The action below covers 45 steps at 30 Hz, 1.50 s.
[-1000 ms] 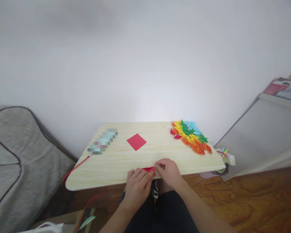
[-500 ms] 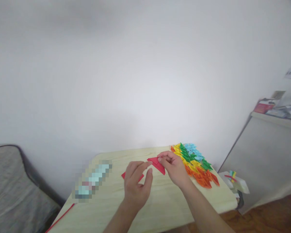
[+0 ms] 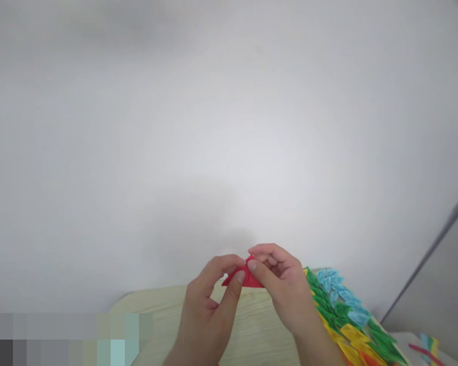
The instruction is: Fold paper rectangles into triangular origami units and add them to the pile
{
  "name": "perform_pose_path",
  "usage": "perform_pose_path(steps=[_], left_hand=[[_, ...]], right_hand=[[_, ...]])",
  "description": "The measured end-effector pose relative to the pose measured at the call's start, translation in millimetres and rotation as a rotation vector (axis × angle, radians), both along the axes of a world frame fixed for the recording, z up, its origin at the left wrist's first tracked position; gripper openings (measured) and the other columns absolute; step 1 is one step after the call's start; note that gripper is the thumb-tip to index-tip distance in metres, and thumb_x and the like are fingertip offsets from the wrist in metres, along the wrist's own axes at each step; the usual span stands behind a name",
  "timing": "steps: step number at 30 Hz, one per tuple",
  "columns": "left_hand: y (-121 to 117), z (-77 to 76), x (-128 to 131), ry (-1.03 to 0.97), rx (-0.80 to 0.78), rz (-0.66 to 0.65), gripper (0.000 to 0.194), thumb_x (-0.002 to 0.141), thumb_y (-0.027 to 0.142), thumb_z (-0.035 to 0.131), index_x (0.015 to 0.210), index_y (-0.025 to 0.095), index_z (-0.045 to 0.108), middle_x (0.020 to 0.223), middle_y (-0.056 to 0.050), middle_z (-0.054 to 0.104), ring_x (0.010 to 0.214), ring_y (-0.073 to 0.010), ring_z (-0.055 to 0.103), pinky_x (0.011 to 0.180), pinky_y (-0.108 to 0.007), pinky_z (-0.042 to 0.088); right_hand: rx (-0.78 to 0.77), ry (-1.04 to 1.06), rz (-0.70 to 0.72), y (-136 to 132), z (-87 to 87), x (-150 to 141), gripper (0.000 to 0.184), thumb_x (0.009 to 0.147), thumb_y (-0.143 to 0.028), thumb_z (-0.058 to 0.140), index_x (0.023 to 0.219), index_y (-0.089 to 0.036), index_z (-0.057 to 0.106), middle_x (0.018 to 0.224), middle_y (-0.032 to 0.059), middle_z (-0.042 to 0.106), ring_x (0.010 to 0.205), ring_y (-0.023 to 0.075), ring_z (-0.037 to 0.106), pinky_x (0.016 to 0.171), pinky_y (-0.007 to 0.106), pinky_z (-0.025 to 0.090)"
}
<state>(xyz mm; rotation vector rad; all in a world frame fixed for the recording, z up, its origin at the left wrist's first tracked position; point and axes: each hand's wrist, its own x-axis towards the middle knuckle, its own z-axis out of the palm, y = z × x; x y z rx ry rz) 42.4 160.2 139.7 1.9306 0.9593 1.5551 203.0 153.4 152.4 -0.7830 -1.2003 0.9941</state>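
Note:
A piece of folded red paper (image 3: 252,280) is held up above the table between both hands. My left hand (image 3: 213,297) pinches its left part, thumb in front and fingers behind. With thumb and fingertips, my right hand (image 3: 280,279) grips the upper middle of the same paper. Parts of the paper are covered by the fingers, so its exact folds cannot be made out.
On the right side of the pale wooden table (image 3: 164,310) lie rows of folded paper pieces (image 3: 341,307) in blue, green, yellow and orange. Coloured strips (image 3: 427,348) show beyond the table's right edge. A white wall (image 3: 229,127) stands behind. The lower left is pixelated.
My left hand, with fingers apart before, has closed on the red paper. The paper is raised nearer and turned. The view has shifted closer, and the second red piece is out of sight.

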Motion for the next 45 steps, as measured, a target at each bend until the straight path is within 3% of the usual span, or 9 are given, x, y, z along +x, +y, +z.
perform_pose_path(steps=[5, 10, 15, 21, 34, 45], left_hand=[[1.3, -6.9, 0.8, 0.041, 0.082, 0.062, 0.014, 0.099, 0.023, 0.062, 0.112, 0.027, 0.067, 0.104, -0.002, 0.073, 0.097, -0.0181, 0.067, 0.086, -0.03, 0.053], [2.8, -10.9, 4.5, -0.001, 0.04, 0.038, 0.015, 0.1, 0.021, 0.062, 0.113, 0.028, 0.066, 0.103, 0.001, 0.07, 0.096, -0.0149, 0.065, 0.087, -0.027, 0.051], [2.1, -11.1, 1.3, -0.034, -0.036, -0.046, 0.015, 0.099, 0.019, 0.064, 0.11, 0.029, 0.064, 0.101, 0.003, 0.069, 0.097, -0.0135, 0.063, 0.088, -0.025, 0.05], [-2.6, 4.7, -14.2, 0.123, -0.051, -0.241, 0.02, 0.093, 0.011, 0.065, 0.103, 0.028, 0.066, 0.1, 0.004, 0.07, 0.095, -0.0142, 0.065, 0.089, -0.027, 0.05], [-3.6, 14.8, -12.1, 0.119, -0.033, -0.191, 0.013, 0.091, 0.011, 0.066, 0.091, 0.024, 0.068, 0.083, 0.002, 0.065, 0.08, -0.0145, 0.062, 0.079, -0.03, 0.048], [-3.4, 13.1, -9.3, 0.042, -0.069, -0.202, 0.017, 0.09, 0.009, 0.065, 0.096, 0.025, 0.066, 0.088, 0.003, 0.068, 0.082, -0.0147, 0.062, 0.081, -0.031, 0.049]], right_hand=[[-0.092, 0.07, 0.067, 9.8, -5.8, 0.9, 0.022, 0.085, -0.038, 0.084, 0.098, -0.021, 0.078, 0.086, 0.0024, 0.076, 0.074, 0.0145, 0.065, 0.069, 0.026, 0.049], [-0.097, 0.013, 0.097, 12.6, -12.5, 1.1, 0.023, 0.089, -0.041, 0.081, 0.091, -0.019, 0.078, 0.082, 0.003, 0.076, 0.073, 0.0148, 0.065, 0.07, 0.027, 0.05], [-0.047, -0.084, 0.027, 12.9, -15.0, 0.1, 0.027, 0.091, -0.044, 0.078, 0.086, -0.017, 0.077, 0.078, 0.002, 0.075, 0.072, 0.0134, 0.062, 0.068, 0.024, 0.048], [-0.118, -0.072, 0.076, 8.8, -13.3, 4.4, 0.028, 0.092, -0.045, 0.078, 0.083, -0.018, 0.076, 0.074, 0.0002, 0.073, 0.065, 0.0106, 0.059, 0.061, 0.022, 0.045], [-0.123, -0.038, 0.135, 8.1, -8.0, 5.6, 0.025, 0.09, -0.04, 0.079, 0.081, -0.017, 0.076, 0.072, 0.0015, 0.074, 0.066, 0.0125, 0.062, 0.064, 0.024, 0.047], [-0.114, 0.034, 0.169, 7.5, -8.3, 4.5, 0.018, 0.089, -0.035, 0.082, 0.083, -0.019, 0.077, 0.075, 0.0002, 0.075, 0.065, 0.0105, 0.061, 0.063, 0.022, 0.045]])
